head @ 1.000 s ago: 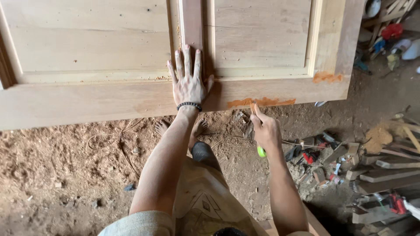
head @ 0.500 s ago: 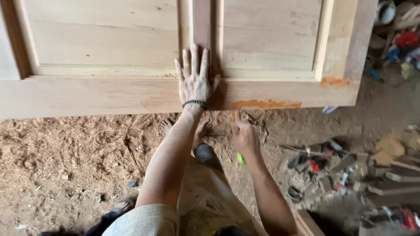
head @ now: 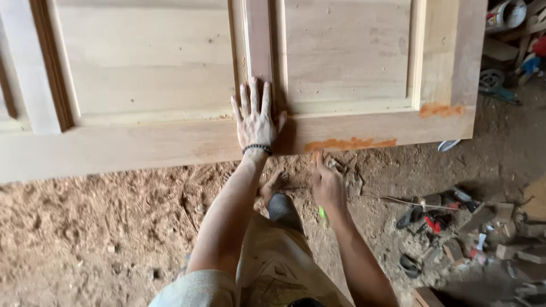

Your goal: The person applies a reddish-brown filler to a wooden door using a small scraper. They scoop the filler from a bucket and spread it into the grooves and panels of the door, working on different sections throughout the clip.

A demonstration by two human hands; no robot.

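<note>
One panelled wooden door (head: 170, 85) at 12 o'clock, two orange filler patches (head: 350, 144) on it. Left hand (head: 255, 119) flat, fingers spread, on door. Right hand (head: 327, 185) closed round a green-handled tool (head: 322, 213) below the edge.

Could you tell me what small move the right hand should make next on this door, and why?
Probably bring the right hand up to the orange filler streak on the door's bottom rail and work along it. The hand sits just below the streak's left end, holding a small green-handled tool, while the left hand braces the door.
</note>
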